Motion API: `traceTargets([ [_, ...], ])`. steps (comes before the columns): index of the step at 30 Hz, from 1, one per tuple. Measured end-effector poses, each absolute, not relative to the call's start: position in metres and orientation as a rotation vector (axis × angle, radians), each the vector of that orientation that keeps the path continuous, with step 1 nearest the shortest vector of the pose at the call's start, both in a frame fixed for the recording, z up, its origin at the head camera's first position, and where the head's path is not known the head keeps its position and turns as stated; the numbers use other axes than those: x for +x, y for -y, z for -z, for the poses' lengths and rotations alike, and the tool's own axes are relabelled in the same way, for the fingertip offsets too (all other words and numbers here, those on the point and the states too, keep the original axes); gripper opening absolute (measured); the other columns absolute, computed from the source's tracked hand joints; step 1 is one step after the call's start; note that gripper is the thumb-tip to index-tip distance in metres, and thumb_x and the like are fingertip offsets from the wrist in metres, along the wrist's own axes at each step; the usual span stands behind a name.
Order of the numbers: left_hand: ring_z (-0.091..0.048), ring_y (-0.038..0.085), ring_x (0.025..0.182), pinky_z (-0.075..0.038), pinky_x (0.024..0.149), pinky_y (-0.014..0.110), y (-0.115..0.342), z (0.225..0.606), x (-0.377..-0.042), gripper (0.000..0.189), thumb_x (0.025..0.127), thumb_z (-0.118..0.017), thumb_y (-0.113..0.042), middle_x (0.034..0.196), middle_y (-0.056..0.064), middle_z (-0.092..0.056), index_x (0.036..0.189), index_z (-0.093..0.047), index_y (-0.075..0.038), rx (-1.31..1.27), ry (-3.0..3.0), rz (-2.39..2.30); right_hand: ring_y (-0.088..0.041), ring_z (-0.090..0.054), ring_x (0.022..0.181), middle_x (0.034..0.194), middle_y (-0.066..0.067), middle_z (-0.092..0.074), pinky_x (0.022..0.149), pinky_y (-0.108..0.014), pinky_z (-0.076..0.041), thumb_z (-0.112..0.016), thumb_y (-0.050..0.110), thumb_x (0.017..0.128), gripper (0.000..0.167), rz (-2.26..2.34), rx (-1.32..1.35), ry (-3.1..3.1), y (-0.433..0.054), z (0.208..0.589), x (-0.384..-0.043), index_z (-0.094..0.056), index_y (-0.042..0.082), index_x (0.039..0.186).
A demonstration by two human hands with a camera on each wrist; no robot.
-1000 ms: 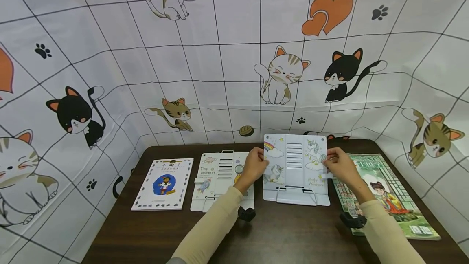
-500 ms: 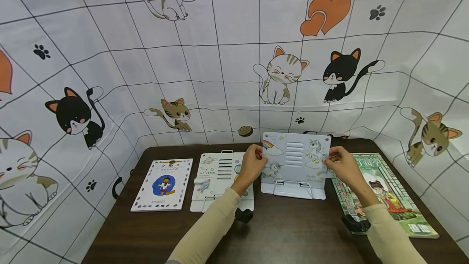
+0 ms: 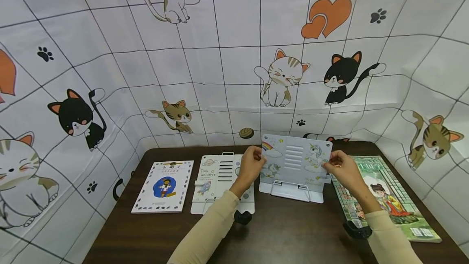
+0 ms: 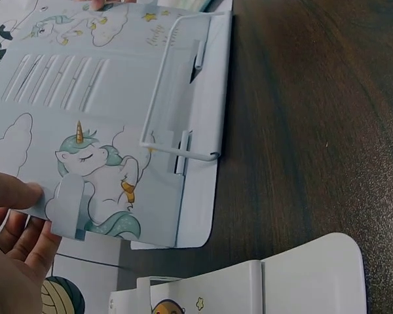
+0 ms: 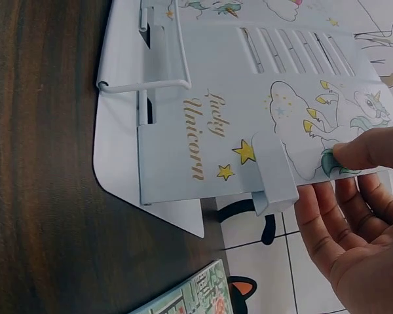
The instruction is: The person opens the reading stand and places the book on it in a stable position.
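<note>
A white unicorn-print metal book stand (image 3: 289,160) stands toward the back of the table, its back panel raised and its base plate (image 3: 289,192) low at the front. My left hand (image 3: 252,167) pinches the panel's left edge; in the left wrist view the thumb lies on the front and the fingers go behind. My right hand (image 3: 343,169) pinches the right edge likewise, its thumb (image 5: 360,149) on the printed face. A wire page holder (image 4: 160,85) crosses the lower panel, and a small side clip (image 5: 274,173) sits near my right fingers. The back of the panel is hidden.
A second stand printed "Tiny universe" (image 3: 209,178) lies left of my left forearm, partly covered by it. A white book (image 3: 163,186) lies farther left. Under my right arm is a green picture book (image 3: 397,203). A cat-print curtain (image 3: 227,64) hangs behind the table (image 3: 278,231).
The unicorn stand's back panel has tipped up from its base, showing more of the base plate. The stand has turned slightly, and both hands have kept hold of its edges.
</note>
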State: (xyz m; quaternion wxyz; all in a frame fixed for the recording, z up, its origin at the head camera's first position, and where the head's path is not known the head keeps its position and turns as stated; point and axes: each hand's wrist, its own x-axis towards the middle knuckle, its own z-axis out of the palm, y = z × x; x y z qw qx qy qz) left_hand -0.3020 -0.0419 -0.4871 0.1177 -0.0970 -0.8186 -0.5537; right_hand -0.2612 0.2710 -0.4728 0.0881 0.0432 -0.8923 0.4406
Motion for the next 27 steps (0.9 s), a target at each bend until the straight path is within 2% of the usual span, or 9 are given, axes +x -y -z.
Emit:
traceTargets([
  [6,-0.058,0.012,0.086,-0.050,0.076,0.022,0.040,0.491,-0.304,0.019,0.092,-0.074,0.007,0.100,0.013,-0.064,0.109,-0.066,0.001,-0.277,2.399,1.604,0.000,-0.061,0.082,0.107,-0.016,-0.069,0.071,-0.024,-0.051,-0.072,0.020,0.102,0.029,-1.335,0.115,2.642,-0.271,0.478,-0.254,-0.056,-0.001,0.114],
  [13,-0.061,0.018,0.089,-0.053,0.076,0.024,0.040,0.487,-0.312,0.020,0.093,-0.073,0.006,0.101,0.014,-0.064,0.112,-0.066,0.003,-0.281,2.420,1.533,0.006,-0.061,0.087,0.111,-0.018,-0.068,0.070,-0.024,-0.056,-0.074,0.016,0.101,0.027,-1.363,0.143,2.627,-0.268,0.483,-0.249,-0.054,0.000,0.107],
  [19,-0.065,0.024,0.093,-0.055,0.081,0.030,0.038,0.483,-0.322,0.022,0.093,-0.072,0.008,0.104,0.017,-0.066,0.114,-0.065,0.004,-0.259,2.425,1.504,-0.002,-0.064,0.092,0.103,-0.013,-0.067,0.075,-0.022,-0.057,-0.077,0.015,0.099,0.025,-1.292,0.199,2.611,-0.259,0.480,-0.242,-0.055,0.003,0.100],
  [23,-0.067,0.026,0.095,-0.056,0.081,0.031,0.037,0.481,-0.329,0.022,0.093,-0.070,0.010,0.106,0.017,-0.065,0.114,-0.064,0.004,-0.274,2.445,1.478,-0.006,-0.068,0.093,0.098,-0.009,-0.069,0.078,-0.017,-0.056,-0.079,0.014,0.096,0.025,-1.218,0.204,2.590,-0.250,0.480,-0.236,-0.056,0.006,0.094],
  [27,-0.068,0.030,0.103,-0.058,0.085,0.036,0.036,0.476,-0.336,0.022,0.096,-0.068,0.010,0.111,0.018,-0.063,0.117,-0.063,0.004,-0.305,2.467,1.455,-0.011,-0.071,0.085,0.092,-0.010,-0.071,0.072,-0.016,-0.057,-0.081,0.006,0.093,0.026,-1.218,0.228,2.528,-0.239,0.478,-0.230,-0.055,0.005,0.091],
])
